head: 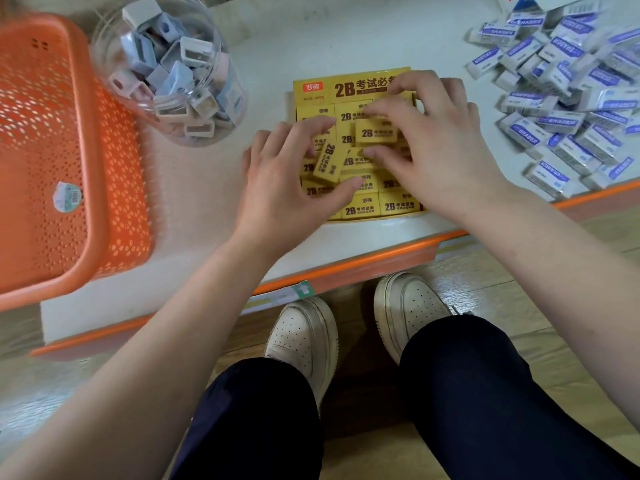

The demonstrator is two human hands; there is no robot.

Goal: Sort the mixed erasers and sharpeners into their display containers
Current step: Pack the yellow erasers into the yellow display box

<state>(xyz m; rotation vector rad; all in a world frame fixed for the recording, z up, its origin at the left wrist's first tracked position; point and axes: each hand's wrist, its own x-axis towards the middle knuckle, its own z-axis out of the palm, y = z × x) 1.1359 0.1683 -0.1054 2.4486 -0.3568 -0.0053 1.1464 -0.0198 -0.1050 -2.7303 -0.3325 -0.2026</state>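
Note:
A yellow display box (pixel 313 87) of 2B erasers lies on the white shelf, filled with rows of yellow erasers. My left hand (pixel 287 181) pinches a tilted yellow eraser (pixel 329 161) between thumb and fingers over the box's left side. My right hand (pixel 429 147) hovers over the box's right half, and its curled fingers grip another yellow eraser (pixel 375 132). A clear plastic jar (pixel 173 71) holding several pastel sharpeners lies tilted at the upper left. A loose heap of white and blue erasers (pixel 561 102) spreads at the right.
An orange perforated basket (pixel 52 150) stands at the far left of the shelf. The shelf's orange front edge (pixel 346 268) runs diagonally below the box. Beneath it are my two white shoes (pixel 304 337) and dark trouser legs on a wooden floor.

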